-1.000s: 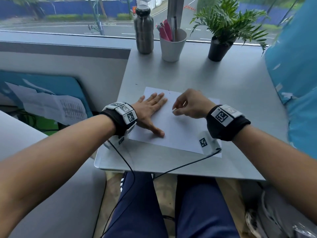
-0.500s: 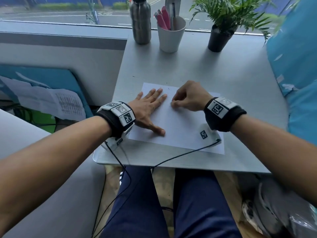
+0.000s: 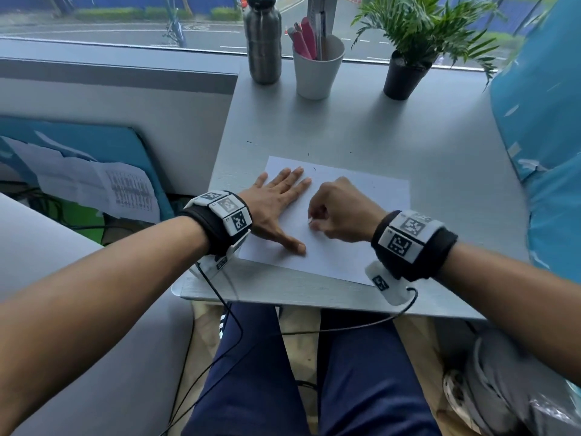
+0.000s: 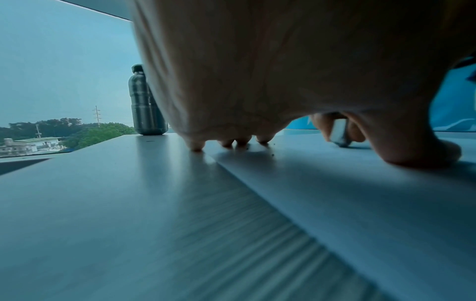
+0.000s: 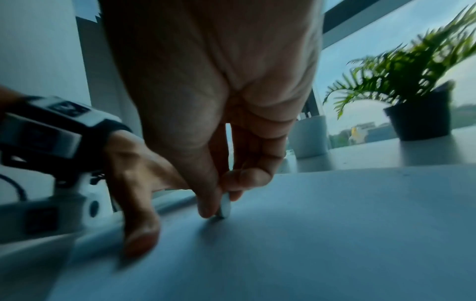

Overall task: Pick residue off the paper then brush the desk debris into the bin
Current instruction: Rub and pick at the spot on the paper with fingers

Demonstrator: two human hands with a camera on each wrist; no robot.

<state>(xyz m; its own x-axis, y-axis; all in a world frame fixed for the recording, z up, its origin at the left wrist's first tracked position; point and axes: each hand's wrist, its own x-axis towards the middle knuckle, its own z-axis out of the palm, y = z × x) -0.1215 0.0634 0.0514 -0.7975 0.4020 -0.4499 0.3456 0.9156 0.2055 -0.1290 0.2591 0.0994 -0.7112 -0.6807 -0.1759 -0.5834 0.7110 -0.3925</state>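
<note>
Two hands are working the paper [image 3: 345, 247]: your left hand [image 3: 276, 209] is pressing flat with fingers spread, while your right hand [image 3: 339, 215] is pinching a small pale eraser-like piece [image 5: 225, 205] against it, so lifting specks is coming next.

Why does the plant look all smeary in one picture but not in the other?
In the right wrist view the plant is smeared by motion blur, and the band on the left wrist is too; in the head view the plant is sharp; in the left wrist view the bottle is sharp too.
</note>
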